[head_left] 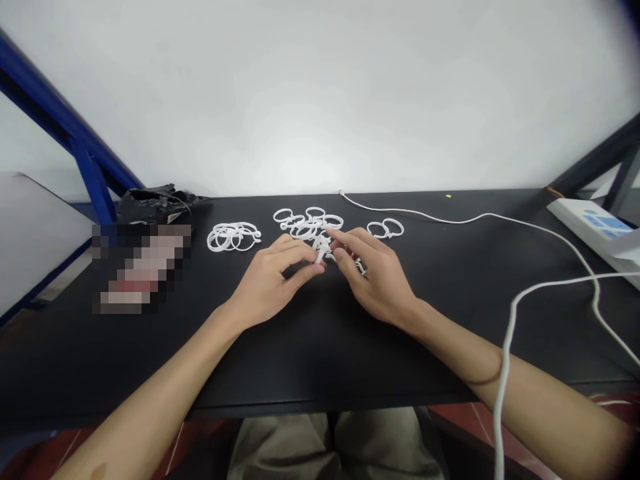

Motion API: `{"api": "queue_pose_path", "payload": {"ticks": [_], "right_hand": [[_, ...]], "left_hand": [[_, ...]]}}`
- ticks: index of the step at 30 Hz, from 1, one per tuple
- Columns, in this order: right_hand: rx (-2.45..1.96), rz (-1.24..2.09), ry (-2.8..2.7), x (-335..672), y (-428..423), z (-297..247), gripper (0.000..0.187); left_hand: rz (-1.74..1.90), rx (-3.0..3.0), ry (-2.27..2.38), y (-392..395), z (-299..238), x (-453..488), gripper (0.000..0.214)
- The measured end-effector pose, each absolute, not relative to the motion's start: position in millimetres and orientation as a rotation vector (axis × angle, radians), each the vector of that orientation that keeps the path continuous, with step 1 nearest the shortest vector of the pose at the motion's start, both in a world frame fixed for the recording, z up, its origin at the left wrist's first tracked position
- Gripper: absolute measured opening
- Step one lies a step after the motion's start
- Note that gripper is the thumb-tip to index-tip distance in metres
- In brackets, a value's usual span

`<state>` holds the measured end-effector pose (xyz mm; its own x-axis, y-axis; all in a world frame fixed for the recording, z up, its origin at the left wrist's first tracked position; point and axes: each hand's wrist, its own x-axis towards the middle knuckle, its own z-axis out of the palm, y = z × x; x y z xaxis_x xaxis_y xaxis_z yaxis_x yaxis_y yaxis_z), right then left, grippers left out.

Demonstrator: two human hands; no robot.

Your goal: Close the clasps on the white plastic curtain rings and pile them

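Both hands meet over a black table point(310, 333). My left hand point(270, 283) pinches a small white plastic ring piece point(323, 252) between thumb and fingers. My right hand point(373, 273) holds the same white piece from the other side, index finger stretched toward the rings. Just beyond the fingertips lies a loose pile of white plastic rings point(307, 223). A second stack of white rings point(233, 237) lies to the left, and a pair of rings point(386, 229) to the right.
A crumpled black bag point(153, 203) sits at the back left beside a blue metal frame point(75, 143). A blurred-out object point(140, 267) lies left. White cables point(510, 223) run across the right side to a white power strip point(597, 230).
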<state>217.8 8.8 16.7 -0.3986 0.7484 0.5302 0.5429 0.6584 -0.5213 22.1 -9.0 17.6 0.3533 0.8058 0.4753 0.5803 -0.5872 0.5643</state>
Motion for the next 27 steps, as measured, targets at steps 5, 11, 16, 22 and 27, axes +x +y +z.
{"api": "queue_pose_path", "payload": {"ticks": [5,11,16,22,27], "right_hand": [[-0.941,0.337,-2.1,217.8,5.6,18.7,0.022],[-0.974,0.384,-2.096,216.8,6.7,17.0,0.011],[-1.026,0.399,-2.047,217.6,9.9,20.0,0.01],[-1.032,0.388,-2.028,219.3,10.9,21.9,0.014],[-1.125,0.282,-2.115,221.0,15.8,15.7,0.031]], "left_hand": [[1.016,2.509,1.151,-5.9,11.8,20.4,0.013],[1.031,2.523,1.107,-5.6,11.6,20.8,0.01],[1.045,2.497,1.122,-8.1,13.4,23.0,0.013],[1.046,2.481,1.134,-10.3,14.7,24.1,0.01],[1.135,2.536,1.313,-5.6,12.9,20.5,0.013]]}}
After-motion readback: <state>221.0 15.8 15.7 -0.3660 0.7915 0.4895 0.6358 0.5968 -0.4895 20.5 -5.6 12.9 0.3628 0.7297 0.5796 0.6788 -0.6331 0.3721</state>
